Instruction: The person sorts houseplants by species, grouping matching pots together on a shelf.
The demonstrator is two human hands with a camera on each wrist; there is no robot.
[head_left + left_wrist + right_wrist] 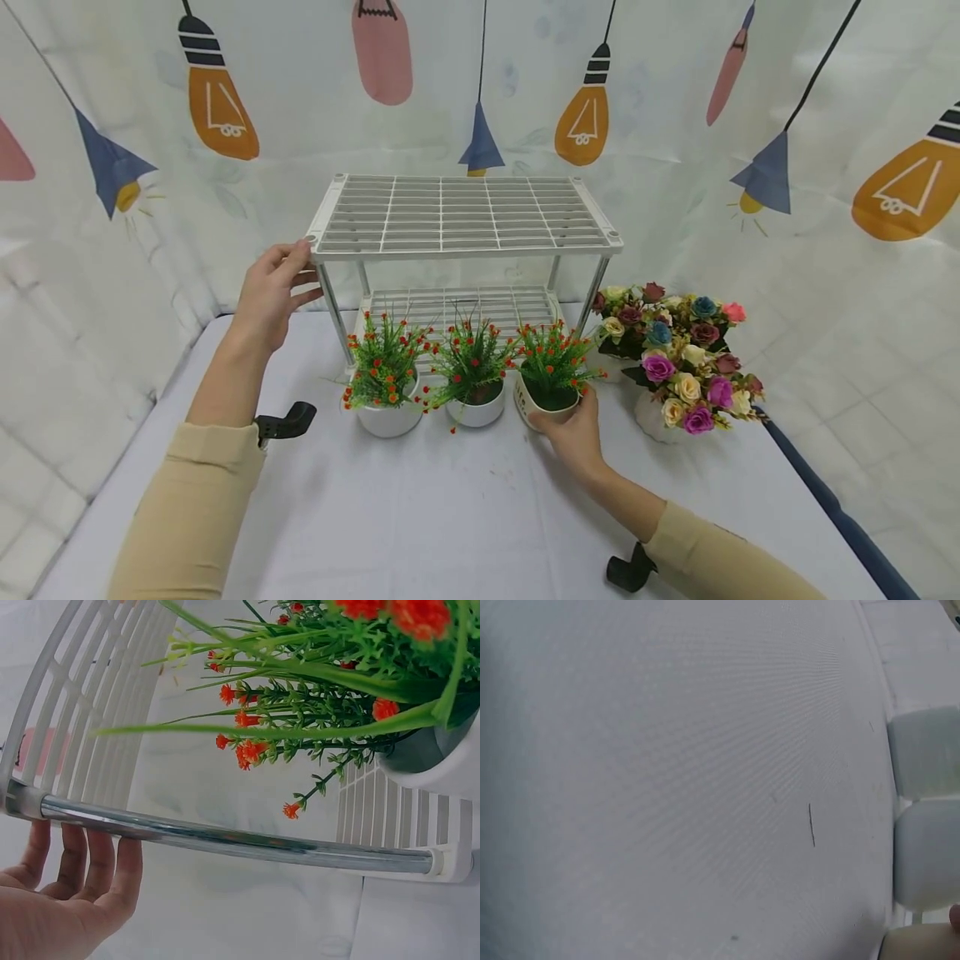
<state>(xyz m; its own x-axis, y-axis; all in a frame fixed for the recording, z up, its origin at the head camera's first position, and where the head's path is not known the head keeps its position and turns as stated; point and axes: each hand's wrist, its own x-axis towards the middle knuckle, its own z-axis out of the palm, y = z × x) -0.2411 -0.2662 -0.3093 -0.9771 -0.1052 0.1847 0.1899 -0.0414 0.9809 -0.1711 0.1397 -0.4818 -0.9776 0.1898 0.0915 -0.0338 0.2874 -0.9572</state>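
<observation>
A white two-tier wire rack [465, 253] stands at the back of the table. My left hand [273, 287] holds its front left corner; in the left wrist view the fingers [101, 866] meet the metal post [240, 844], their tips hidden behind it. Before the rack stand three potted plants with small red flowers: a left one [388, 417], a middle one [477, 408] and a right one [551, 392]. My right hand [577, 437] grips the tilted, cream right pot, thumb at its front. The right wrist view shows that pot [922, 943] and one fingertip [955, 919] at the edge.
Potted artificial roses [693, 358] in mixed colours stand right of the rack, near the table's right edge. A white cloth covers the table [450, 517]. Behind hangs a curtain [300, 83] printed with lamps and bulbs. Black wrist mounts [288, 421] stick out beside both sleeves.
</observation>
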